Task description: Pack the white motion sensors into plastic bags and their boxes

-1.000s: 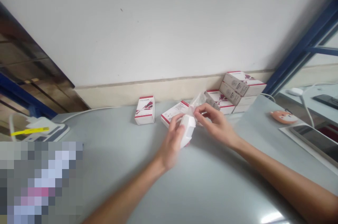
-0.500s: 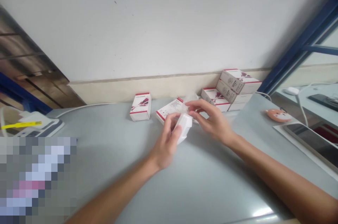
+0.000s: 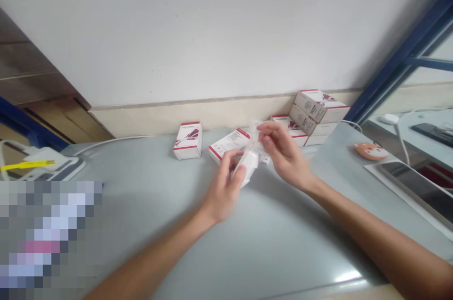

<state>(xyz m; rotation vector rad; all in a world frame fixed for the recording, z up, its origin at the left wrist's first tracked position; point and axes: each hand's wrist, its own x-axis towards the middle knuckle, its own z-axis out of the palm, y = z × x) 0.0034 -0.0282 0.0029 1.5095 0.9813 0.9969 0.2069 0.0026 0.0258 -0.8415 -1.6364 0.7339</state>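
Observation:
My left hand (image 3: pixel 222 191) is closed around a small white device (image 3: pixel 248 163), held just above the grey table (image 3: pixel 269 243). My right hand (image 3: pixel 283 154) pinches a clear plastic bag (image 3: pixel 255 131) that sticks up from the top of the device. Both hands meet over the middle of the table. Right behind them a white-and-red box (image 3: pixel 228 143) lies flat.
Another white-and-red box (image 3: pixel 188 139) stands to the left near the wall. A stack of the same boxes (image 3: pixel 313 116) sits at the back right. An orange round object (image 3: pixel 371 151) and a tablet (image 3: pixel 417 187) lie to the right, a scale (image 3: pixel 46 168) to the left.
Both hands have shifted slightly toward the back of the table with the device. My right hand has risen and now pulls the plastic bag upward.

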